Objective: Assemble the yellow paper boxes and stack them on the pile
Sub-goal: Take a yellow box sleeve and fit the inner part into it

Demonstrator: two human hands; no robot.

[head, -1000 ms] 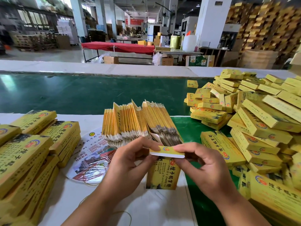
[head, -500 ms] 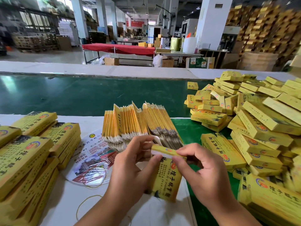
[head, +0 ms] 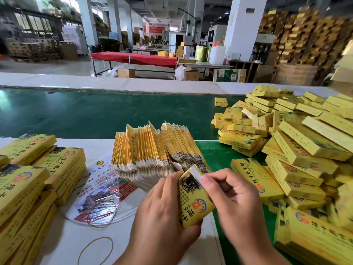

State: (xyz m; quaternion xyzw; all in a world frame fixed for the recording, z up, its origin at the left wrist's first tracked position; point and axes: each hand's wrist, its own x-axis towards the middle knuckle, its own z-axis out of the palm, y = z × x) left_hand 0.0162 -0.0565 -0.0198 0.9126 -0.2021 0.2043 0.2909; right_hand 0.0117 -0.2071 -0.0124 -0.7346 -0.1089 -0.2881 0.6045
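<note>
My left hand grips a yellow paper box upright above the table's near edge, fingers curled round its lower half. My right hand pinches the box's white top flap between thumb and forefinger. Just behind the hands, a fanned bundle of flat unfolded box blanks stands on edge. The large pile of assembled yellow boxes fills the right side.
Bundles of flat yellow boxes are stacked at the left. A printed plastic-wrapped sheet and rubber bands lie on the white table. A green conveyor belt runs across behind. Factory floor and pallets lie beyond.
The box has turned from hanging with its flap flat on top to standing more upright in my left hand. My right hand has shifted onto the white end flap.
</note>
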